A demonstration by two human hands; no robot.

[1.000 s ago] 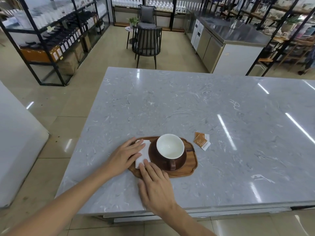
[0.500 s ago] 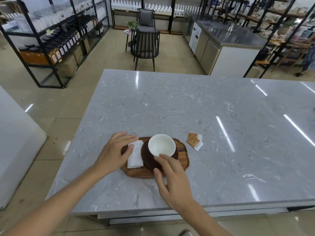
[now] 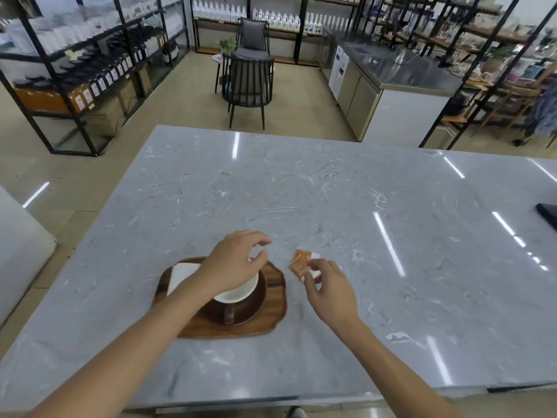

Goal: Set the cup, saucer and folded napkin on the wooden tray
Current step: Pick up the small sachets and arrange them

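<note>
The wooden tray (image 3: pixel 271 322) lies near the table's front edge. On it a dark brown saucer (image 3: pixel 253 309) carries the white cup (image 3: pixel 238 292), whose brown handle points toward me. The folded white napkin (image 3: pixel 180 274) rests on the tray's left part. My left hand (image 3: pixel 235 263) arches over the cup with fingers curled at its far rim; the hand hides whether they grip it. My right hand (image 3: pixel 328 288) is right of the tray, thumb and forefinger pinching the edge of an orange sachet (image 3: pixel 298 262) on the table.
A white sachet lies partly under my right fingers. The grey marble table (image 3: pixel 331 191) stretches far and right, with a dark flat object (image 3: pixel 547 214) at its right edge. Chairs, shelving racks and a steel counter stand beyond it.
My left hand left the napkin and moved right over the cup. My right hand went from the cup's near side to the sachets right of the tray.
</note>
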